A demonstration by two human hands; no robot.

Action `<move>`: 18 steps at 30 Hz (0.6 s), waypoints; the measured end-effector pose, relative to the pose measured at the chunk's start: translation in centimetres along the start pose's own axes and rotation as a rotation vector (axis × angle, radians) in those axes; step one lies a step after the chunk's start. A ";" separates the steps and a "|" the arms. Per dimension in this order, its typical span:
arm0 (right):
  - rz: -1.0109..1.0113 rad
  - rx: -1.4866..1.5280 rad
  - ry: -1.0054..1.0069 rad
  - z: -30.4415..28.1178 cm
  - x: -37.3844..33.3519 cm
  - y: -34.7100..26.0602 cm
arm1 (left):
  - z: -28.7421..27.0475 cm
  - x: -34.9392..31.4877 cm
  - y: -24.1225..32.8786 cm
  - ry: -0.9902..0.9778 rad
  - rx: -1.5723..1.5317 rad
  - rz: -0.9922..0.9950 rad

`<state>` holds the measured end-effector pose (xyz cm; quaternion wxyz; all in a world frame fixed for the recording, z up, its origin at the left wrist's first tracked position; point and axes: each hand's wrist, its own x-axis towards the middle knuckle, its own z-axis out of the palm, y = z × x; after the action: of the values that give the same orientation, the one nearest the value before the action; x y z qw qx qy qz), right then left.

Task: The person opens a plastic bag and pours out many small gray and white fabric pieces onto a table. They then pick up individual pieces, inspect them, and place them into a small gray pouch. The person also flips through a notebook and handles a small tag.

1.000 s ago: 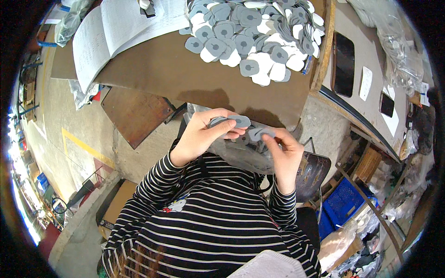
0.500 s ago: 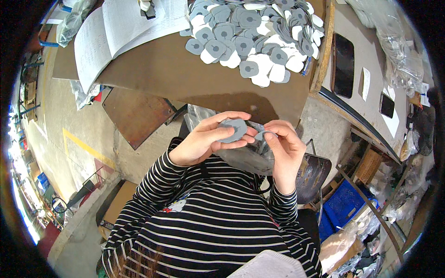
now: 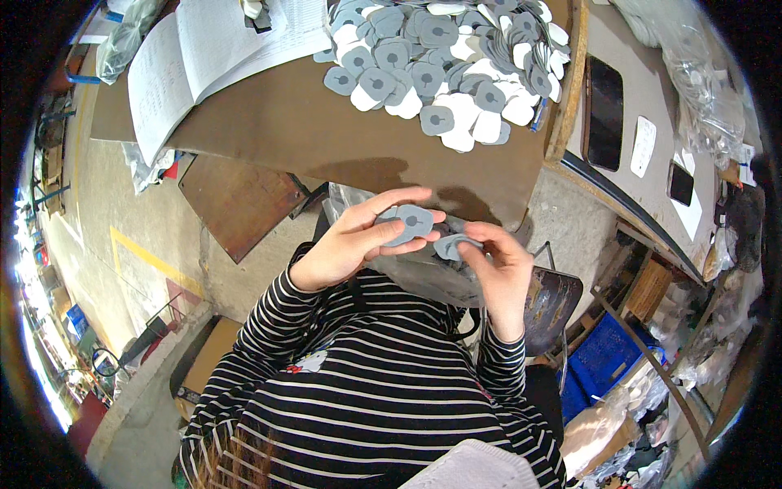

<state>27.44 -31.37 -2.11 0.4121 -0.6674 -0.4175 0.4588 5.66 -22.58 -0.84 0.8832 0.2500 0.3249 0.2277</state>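
My left hand [image 3: 348,238] grips a few grey rounded flat pads [image 3: 415,222] between thumb and fingers; the top one shows a dark keyhole-shaped mark. Close beside it, my right hand [image 3: 503,259] pinches another grey pad [image 3: 447,247] or a small stack of them; I cannot tell how many. Both hands are over my lap, at the near edge of the brown table [image 3: 269,138]. Below them lies a clear plastic bag [image 3: 423,277], partly hidden by the hands. A large heap of grey and white pads [image 3: 440,73] covers the back right of the table.
An open notebook [image 3: 175,77] lies at the table's left. A wooden edge strip [image 3: 566,90] borders the right side; beyond it are a dark tablet-like slab [image 3: 604,114] and a phone [image 3: 680,184]. A stool [image 3: 550,310] and a blue crate [image 3: 607,359] stand at right.
The top pad in my left hand now shows its keyhole mark. My right hand has drawn slightly down, with its grey pad now lying flatter and more visible.
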 end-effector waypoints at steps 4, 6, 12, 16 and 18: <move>-0.043 0.052 -0.046 0.6 0.0 0.7 | 0.0 0.3 -0.5 0.011 0.220 0.029; -0.024 0.193 -0.063 1.4 0.1 -0.8 | 0.5 0.4 -0.2 0.002 0.341 0.004; -0.148 0.183 0.099 2.0 0.8 -0.4 | 0.7 0.4 -0.8 0.081 0.231 0.071; -0.104 0.436 -0.024 1.6 0.8 -1.4 | -0.3 0.4 -0.9 0.074 0.517 0.130; -0.086 0.320 -0.011 2.2 0.4 -1.3 | -0.7 0.5 -1.0 0.026 0.590 0.068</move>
<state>25.23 -30.18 -1.54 0.5302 -0.5721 -0.3694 0.5051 5.73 -22.88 -2.14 0.7600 0.5037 0.3800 0.1560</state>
